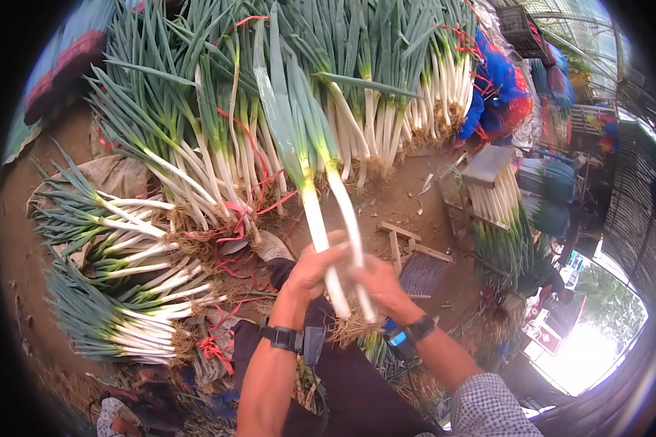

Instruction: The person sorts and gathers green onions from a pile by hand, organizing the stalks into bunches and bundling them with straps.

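Two long green onions with white stems stand out in front of me, roots toward my body. My left hand is closed round the left green onion, low on its white stem. Beside it, my right hand holds the right green onion near its lower end; its fingers are slightly blurred. The leaves of both reach up over a large row of green onions. Below the hands, pale roots hang over my dark trousers.
Smaller bundles of green onions lie at the left. Red ties trail over the ground. A small wooden stool is just right of the hands. Further right stands a wooden rack with onions. Blue and red netting lies behind.
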`<state>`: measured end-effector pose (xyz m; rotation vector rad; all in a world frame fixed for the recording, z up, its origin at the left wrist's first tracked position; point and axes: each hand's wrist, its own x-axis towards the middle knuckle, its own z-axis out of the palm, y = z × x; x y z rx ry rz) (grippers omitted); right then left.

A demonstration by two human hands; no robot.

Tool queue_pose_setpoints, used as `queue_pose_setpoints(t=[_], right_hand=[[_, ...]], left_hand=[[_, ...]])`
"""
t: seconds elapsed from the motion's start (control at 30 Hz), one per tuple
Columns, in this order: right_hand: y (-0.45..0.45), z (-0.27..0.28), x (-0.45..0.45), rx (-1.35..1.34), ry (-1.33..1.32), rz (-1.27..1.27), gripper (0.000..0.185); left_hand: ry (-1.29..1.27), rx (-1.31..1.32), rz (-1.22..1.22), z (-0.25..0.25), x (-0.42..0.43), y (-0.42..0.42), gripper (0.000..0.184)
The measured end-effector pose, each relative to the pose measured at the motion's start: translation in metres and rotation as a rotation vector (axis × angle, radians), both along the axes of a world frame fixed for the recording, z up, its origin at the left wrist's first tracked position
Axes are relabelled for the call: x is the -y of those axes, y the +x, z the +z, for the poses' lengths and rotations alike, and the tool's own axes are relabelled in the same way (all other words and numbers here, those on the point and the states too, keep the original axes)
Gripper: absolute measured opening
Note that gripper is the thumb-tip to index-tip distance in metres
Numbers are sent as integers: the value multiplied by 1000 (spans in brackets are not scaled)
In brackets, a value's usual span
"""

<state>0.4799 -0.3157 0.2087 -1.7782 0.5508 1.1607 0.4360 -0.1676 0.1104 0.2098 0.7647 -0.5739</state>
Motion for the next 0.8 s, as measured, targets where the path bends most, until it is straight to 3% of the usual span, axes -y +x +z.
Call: queue_pose_setpoints(t=[0.07,0.17,0.3,0.43,0.5,0.57,0.63,0.67,0.73,0.8], right_hand=[[-1,18,25,88,-115,-43,32],[14,73,65,213,-313,-72,25],[25,145,98,397,-276,-240,19],[20,203,114,537,-470,-156,19],[4,223,150,613,-530,-161,19],[-7,234,152,763,-606,-247,20],[-9,236,178,794,-625,-210,32],[-6,224,186,812,-570,-149,32],[7,206,182,876,-474,-48,31],[5,194,152,911,-481,1,31]], left_hand=[[74,-51,34,26,-16,6,66],[212,-35,-33,22,-21,-5,61],[324,-42,-83,48,-11,8,50],[355,91,-64,76,8,27,52],[490,193,-156,97,10,40,55],[598,254,-146,99,26,66,56],[655,459,-125,79,27,95,59],[1006,523,141,67,41,107,64],[1268,440,-149,79,31,109,81],[1014,481,-91,80,36,86,86]])
